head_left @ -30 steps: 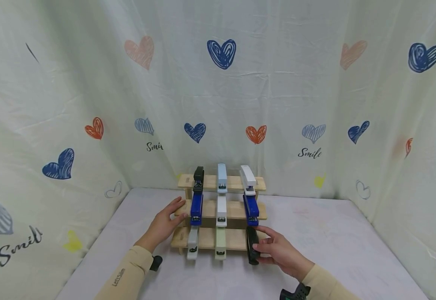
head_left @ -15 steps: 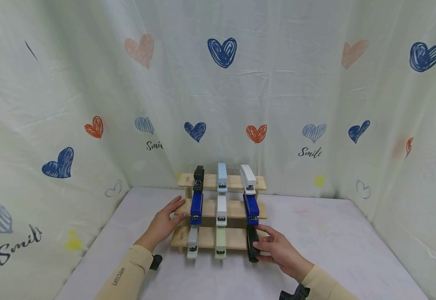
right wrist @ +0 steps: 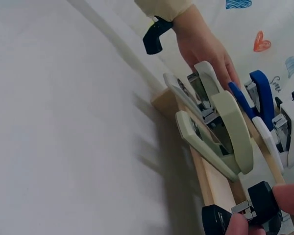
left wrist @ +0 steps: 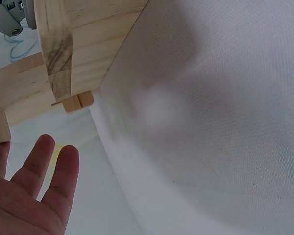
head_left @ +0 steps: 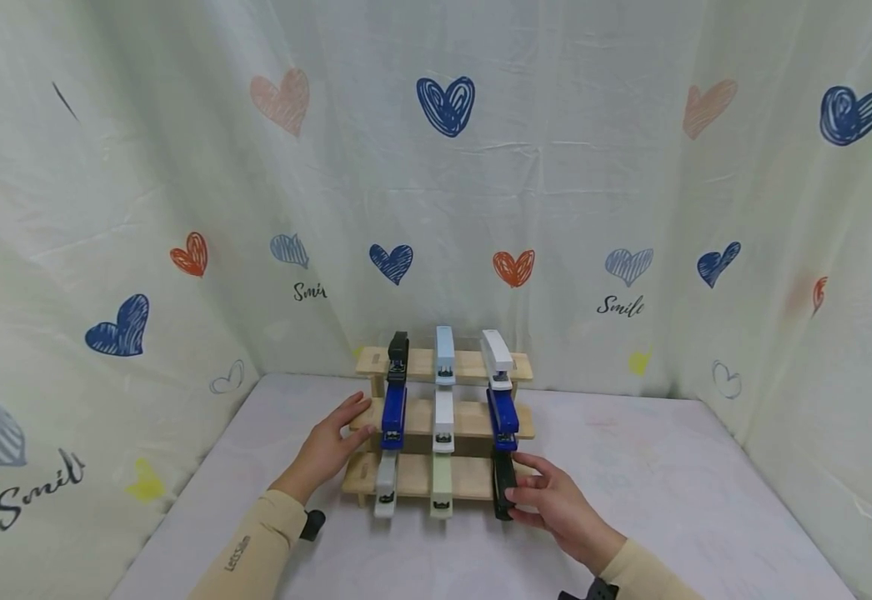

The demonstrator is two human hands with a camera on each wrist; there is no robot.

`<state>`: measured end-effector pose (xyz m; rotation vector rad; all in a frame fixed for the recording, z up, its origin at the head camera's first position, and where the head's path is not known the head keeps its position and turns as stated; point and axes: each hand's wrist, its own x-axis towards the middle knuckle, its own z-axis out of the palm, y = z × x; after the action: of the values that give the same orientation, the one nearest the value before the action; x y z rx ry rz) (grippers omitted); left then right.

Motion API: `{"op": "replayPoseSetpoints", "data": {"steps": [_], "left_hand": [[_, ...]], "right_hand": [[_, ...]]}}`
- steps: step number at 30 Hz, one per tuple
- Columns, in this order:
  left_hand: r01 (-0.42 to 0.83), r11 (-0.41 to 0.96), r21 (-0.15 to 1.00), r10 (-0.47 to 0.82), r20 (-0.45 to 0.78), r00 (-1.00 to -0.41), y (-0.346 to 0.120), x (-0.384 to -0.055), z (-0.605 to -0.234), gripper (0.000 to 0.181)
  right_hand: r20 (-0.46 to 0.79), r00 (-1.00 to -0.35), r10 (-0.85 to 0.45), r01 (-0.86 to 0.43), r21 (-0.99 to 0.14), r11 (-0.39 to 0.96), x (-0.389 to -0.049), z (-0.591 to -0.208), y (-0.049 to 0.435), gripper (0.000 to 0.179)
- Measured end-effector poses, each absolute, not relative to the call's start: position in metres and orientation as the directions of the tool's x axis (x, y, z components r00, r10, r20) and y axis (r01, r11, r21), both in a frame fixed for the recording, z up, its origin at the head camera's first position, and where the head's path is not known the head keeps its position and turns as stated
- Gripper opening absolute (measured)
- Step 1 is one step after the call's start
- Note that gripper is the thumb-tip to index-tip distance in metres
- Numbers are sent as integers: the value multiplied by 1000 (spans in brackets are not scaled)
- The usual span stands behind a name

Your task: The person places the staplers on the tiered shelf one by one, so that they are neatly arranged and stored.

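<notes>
A three-tier wooden rack (head_left: 413, 417) stands on the table with several staplers on its shelves. My left hand (head_left: 328, 448) touches the left end of the middle shelf; in the left wrist view, the fingers (left wrist: 63, 183) are straight beside the wood. With my right hand (head_left: 562, 508) I pinch a black stapler (head_left: 504, 485) at the right end of the bottom shelf. Its nose shows between thumb and fingers in the right wrist view. On that same shelf lie a pale green stapler (head_left: 442, 485) and a grey stapler (head_left: 386, 483).
Two blue staplers (head_left: 393, 417) flank a white stapler (head_left: 443, 421) on the middle shelf. Up top sit a black stapler (head_left: 398, 357), a light blue stapler (head_left: 444, 354) and a white stapler (head_left: 496, 354). A heart-printed curtain (head_left: 556, 208) encloses the white table (head_left: 631, 467).
The black stapler in my right hand has slid slightly back onto the bottom shelf and sits straighter. My left hand has stayed at the rack's left side.
</notes>
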<state>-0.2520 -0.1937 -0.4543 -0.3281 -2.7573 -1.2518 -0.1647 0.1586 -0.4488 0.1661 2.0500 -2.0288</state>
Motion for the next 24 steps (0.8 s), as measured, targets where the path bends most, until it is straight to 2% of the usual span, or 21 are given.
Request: {"op": "replayPoseSetpoints", "data": {"steps": [16,24], "left_hand": [[240,639,731,157,181,-971,-194,-252,-455,58],[247,638,729,162,186,-969,-194,-252,-456,58]], "right_hand": [[-242,-965,-99,243,-970,2,-169,-449,156,66],[-254,-964,-80,252,-967,35,-167,-450,160,63]]}}
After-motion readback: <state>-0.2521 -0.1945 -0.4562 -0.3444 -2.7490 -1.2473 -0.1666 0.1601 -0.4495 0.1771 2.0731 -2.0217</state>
